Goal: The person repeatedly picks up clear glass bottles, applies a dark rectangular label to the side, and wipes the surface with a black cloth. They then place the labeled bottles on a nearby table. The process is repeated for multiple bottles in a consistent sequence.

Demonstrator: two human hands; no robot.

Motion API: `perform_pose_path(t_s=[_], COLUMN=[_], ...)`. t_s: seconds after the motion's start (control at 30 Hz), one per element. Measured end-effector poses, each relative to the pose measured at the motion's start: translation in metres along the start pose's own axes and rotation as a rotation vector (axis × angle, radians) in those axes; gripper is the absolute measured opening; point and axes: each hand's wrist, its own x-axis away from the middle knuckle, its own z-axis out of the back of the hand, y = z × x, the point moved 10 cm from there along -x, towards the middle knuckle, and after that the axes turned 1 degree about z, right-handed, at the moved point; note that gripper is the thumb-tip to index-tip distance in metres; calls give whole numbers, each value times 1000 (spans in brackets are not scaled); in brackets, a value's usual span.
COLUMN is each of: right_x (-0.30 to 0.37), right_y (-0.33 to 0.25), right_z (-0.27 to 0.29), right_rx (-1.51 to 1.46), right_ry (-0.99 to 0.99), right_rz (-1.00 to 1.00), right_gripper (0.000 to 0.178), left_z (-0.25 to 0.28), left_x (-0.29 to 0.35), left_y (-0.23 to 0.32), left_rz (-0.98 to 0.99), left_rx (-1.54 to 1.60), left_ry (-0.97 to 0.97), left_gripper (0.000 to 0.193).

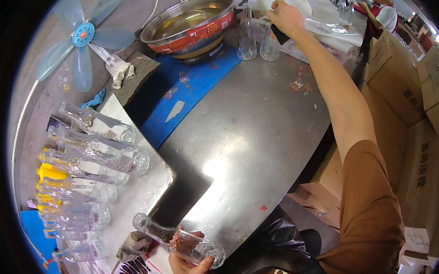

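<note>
My left hand (pixel 187 270), low in the middle, is closed around a clear glass bottle (pixel 155 228). The bottle lies tilted, its neck pointing up and left; a reddish-brown pattern shows on or through its side. My right arm reaches to the far side of the table, where my right hand (pixel 289 20) has its fingers curled at the glossy white sheets (pixel 322 12). What those fingers pinch is too small to make out. A dark flat piece (pixel 279 34) shows beneath that hand. Beside it stand two clear glass bottles (pixel 247 39).
A steel basin (pixel 187 39) of yellowish liquid stands at the back by a blue mat (pixel 187 89). Several glass bottles (pixel 101 148) stand on a raised ledge at left, below a blue fan (pixel 83 35). Cardboard boxes (pixel 395 78) line the right; another person (pixel 384 9) sits far right.
</note>
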Motion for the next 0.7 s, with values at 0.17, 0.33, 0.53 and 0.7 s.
perform_pose_path(t_s=[0.17, 0.33, 0.53, 0.7], right_x=[-19, -34, 0, 93], right_y=[-71, -72, -92, -154], right_z=[-4, -32, -22, 43], right_rx=[145, 254, 257, 54], right_ry=[-104, -243, -237, -278], right_rz=[102, 44, 154, 436], right_gripper=[59, 55, 50, 47], left_z=[8, 15, 52, 103], left_x=[11, 21, 58, 87], left_y=[3, 9, 19, -4], left_rz=[-17, -50, -94, -74], left_rx=[-28, 16, 43, 109], left_ry=[37, 45, 276, 391], left_gripper=[99, 104, 102, 82])
